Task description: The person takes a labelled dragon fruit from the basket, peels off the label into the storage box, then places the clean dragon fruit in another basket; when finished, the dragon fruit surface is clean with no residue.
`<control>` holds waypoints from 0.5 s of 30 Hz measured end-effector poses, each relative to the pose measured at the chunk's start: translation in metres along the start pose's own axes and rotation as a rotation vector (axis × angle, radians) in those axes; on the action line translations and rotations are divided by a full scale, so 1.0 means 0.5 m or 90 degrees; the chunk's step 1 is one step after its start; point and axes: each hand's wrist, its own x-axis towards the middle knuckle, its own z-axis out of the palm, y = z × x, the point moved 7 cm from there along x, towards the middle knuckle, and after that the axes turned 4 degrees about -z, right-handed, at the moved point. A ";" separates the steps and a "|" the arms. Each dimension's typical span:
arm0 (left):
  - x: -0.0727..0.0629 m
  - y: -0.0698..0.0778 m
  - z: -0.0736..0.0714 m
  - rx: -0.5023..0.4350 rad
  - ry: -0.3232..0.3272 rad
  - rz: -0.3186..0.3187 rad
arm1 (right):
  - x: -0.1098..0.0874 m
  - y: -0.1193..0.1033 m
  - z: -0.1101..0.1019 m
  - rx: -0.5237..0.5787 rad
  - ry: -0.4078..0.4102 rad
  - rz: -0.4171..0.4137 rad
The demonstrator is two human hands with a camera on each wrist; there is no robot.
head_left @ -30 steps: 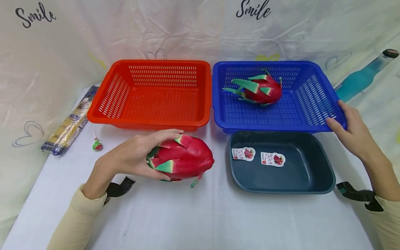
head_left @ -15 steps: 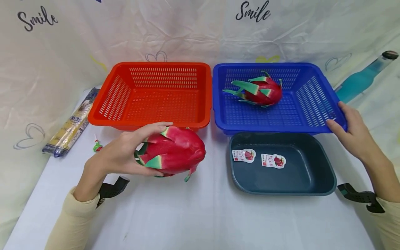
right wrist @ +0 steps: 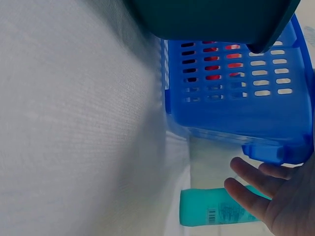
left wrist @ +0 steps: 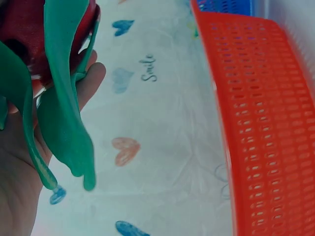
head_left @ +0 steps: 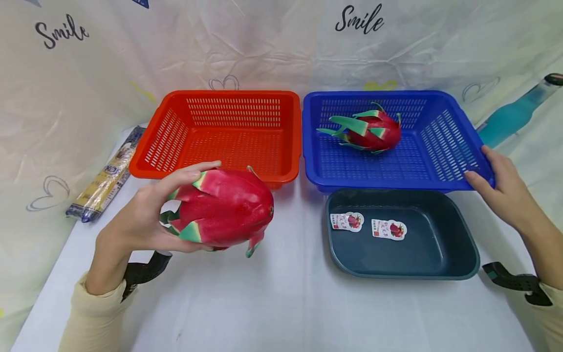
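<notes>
In the head view my left hand (head_left: 142, 215) grips a large red dragon fruit (head_left: 224, 208) from its leafy end, above the table in front of the red basket (head_left: 296, 156). Its long green leaves (left wrist: 64, 103) hang beside the palm in the left wrist view. My right hand (head_left: 506, 190) holds the front right corner of the blue basket (head_left: 323, 173), its thumb over the rim and its other fingers (right wrist: 253, 177) outside, below the lip. Inside that basket lies a smaller dragon fruit (head_left: 382, 132).
A dark teal tub (head_left: 409, 264) with two dragon-fruit labels (head_left: 389, 229) stands before the blue basket. A bottle of turquoise liquid (head_left: 510, 120) is behind my right hand. A long yellow and blue packet (head_left: 105, 178) lies left of the red basket. Printed cloth hangs behind.
My left hand has drawn the large dragon fruit leftward and closer to the camera, and now covers the small lollipop on the table. My right hand stays on the blue basket's rim.
</notes>
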 end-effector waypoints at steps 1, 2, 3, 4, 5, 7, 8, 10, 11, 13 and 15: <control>0.000 0.002 -0.004 -0.004 0.010 0.008 | 0.000 0.000 0.000 0.001 -0.001 0.001; -0.001 0.005 -0.009 -0.005 0.021 0.012 | 0.000 0.001 0.000 0.001 -0.002 0.002; -0.001 0.007 -0.013 -0.008 0.035 0.017 | 0.000 0.000 0.001 0.003 -0.003 0.001; -0.002 0.008 -0.017 -0.015 0.049 0.024 | 0.000 0.000 0.001 0.003 -0.005 0.000; -0.003 0.010 -0.020 -0.021 0.062 0.030 | 0.001 -0.001 0.001 0.003 -0.006 -0.001; -0.004 0.012 -0.026 -0.032 0.085 0.040 | 0.002 -0.001 0.000 0.004 -0.009 -0.003; -0.004 0.013 -0.027 -0.042 0.094 0.046 | 0.002 -0.001 0.000 0.003 -0.009 -0.004; -0.003 0.014 -0.029 -0.055 0.109 0.056 | 0.002 0.000 0.000 0.003 -0.009 -0.004; -0.001 0.014 -0.030 -0.059 0.114 0.062 | 0.001 0.001 -0.001 0.003 -0.009 -0.004; 0.001 0.014 -0.032 -0.062 0.125 0.069 | 0.001 0.001 -0.001 0.004 -0.007 -0.003; 0.005 0.012 -0.034 -0.052 0.139 0.072 | 0.001 0.002 -0.002 0.004 -0.007 0.000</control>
